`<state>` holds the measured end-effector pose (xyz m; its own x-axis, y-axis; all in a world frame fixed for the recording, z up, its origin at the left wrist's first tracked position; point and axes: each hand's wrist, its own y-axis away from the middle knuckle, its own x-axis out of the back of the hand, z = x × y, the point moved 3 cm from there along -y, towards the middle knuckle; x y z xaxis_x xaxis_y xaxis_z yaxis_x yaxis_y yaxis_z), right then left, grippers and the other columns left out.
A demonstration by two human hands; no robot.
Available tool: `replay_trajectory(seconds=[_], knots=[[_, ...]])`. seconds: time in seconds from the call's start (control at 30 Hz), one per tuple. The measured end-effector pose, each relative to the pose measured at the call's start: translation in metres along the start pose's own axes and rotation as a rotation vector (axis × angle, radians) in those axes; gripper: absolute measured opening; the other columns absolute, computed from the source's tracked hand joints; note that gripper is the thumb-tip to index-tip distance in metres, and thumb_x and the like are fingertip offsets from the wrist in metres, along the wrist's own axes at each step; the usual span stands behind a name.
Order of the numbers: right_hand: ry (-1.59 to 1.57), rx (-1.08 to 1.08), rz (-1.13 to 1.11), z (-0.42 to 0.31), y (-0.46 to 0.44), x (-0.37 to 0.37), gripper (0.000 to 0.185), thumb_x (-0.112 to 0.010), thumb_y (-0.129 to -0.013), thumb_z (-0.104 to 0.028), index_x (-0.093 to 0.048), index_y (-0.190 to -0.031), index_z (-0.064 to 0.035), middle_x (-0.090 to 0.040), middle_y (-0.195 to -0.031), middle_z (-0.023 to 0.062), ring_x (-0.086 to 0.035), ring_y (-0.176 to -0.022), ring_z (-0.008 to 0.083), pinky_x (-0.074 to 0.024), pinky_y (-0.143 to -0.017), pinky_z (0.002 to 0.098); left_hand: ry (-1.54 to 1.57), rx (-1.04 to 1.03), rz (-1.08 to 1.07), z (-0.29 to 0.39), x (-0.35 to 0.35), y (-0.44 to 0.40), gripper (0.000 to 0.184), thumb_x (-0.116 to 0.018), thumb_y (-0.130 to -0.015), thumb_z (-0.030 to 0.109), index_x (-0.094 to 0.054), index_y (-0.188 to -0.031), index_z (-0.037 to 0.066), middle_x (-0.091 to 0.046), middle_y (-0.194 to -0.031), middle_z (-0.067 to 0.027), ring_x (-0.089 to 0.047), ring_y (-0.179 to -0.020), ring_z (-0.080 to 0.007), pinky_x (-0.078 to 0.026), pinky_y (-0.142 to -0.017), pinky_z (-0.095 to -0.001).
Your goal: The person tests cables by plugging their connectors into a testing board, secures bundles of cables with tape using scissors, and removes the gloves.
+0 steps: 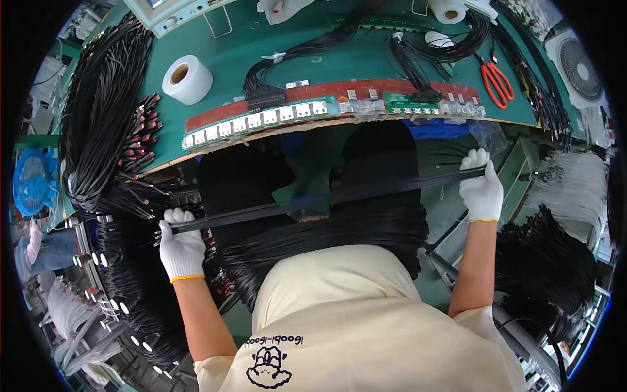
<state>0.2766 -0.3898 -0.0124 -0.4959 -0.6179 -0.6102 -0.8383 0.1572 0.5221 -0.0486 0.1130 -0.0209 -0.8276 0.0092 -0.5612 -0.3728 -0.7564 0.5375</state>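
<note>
A bundle of black cables [339,197] stretches across my lap between my two white-gloved hands. My left hand [181,245] is closed round one end, with short cable tips poking out past the fingers. At the other end my right hand [482,185] grips the bundle, and a few loose black strands fan out beyond it. Beneath, a thick pile of black cables [313,245] lies over my lap. In front, a row of white connector sockets [255,121] on a green circuit board runs along the table's edge.
On the green table [222,55] stand a white roll [187,79], red-handled scissors [497,83] and a large heap of black cables [104,111] with red-marked ends. More cables hang on racks at both sides. A blue fan [34,181] is at the left, a white fan [578,68] at the right.
</note>
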Motion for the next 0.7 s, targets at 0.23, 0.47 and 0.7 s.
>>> replay_trajectory(seconds=[0.23, 0.47, 0.7], knots=[[0.171, 0.164, -0.01, -0.091, -0.066, 0.066, 0.038, -0.031, -0.104, -0.025, -0.052, -0.125, -0.0015, -0.059, -0.126, 0.0137, -0.054, -0.119, 0.0315, -0.0438, -0.102, 0.0461, 0.19, -0.132, 0.347, 0.07, 0.097, -0.035, 0.03, -0.047, -0.101, 0.026, -0.059, -0.109, 0.0, -0.066, -0.105, -0.0088, -0.064, -0.096, -0.0228, -0.057, -0.089, -0.0372], [0.34, 0.223, 0.012, -0.147, -0.049, 0.051, 0.02, -0.046, -0.1, -0.016, -0.063, -0.101, -0.0053, -0.048, -0.066, -0.0043, -0.036, -0.051, 0.0053, -0.0301, -0.046, 0.0212, -0.202, -0.101, 0.272, 0.097, 0.094, -0.009, 0.027, -0.058, -0.096, 0.024, -0.06, -0.111, 0.002, -0.06, -0.077, -0.0013, -0.061, -0.065, -0.0109, -0.045, -0.048, -0.0186], [1.052, 0.173, -0.363, 0.013, 0.093, -0.11, 0.026, -0.061, -0.088, -0.019, -0.062, -0.098, 0.0051, -0.06, -0.068, 0.0086, -0.056, -0.056, 0.0163, -0.0464, -0.056, 0.0285, -0.801, 0.028, -0.41, -0.016, -0.131, 0.084, 0.048, -0.062, -0.085, 0.011, -0.047, -0.127, -0.007, -0.057, -0.08, -0.0056, -0.054, -0.061, -0.0109, -0.042, -0.053, -0.0222]])
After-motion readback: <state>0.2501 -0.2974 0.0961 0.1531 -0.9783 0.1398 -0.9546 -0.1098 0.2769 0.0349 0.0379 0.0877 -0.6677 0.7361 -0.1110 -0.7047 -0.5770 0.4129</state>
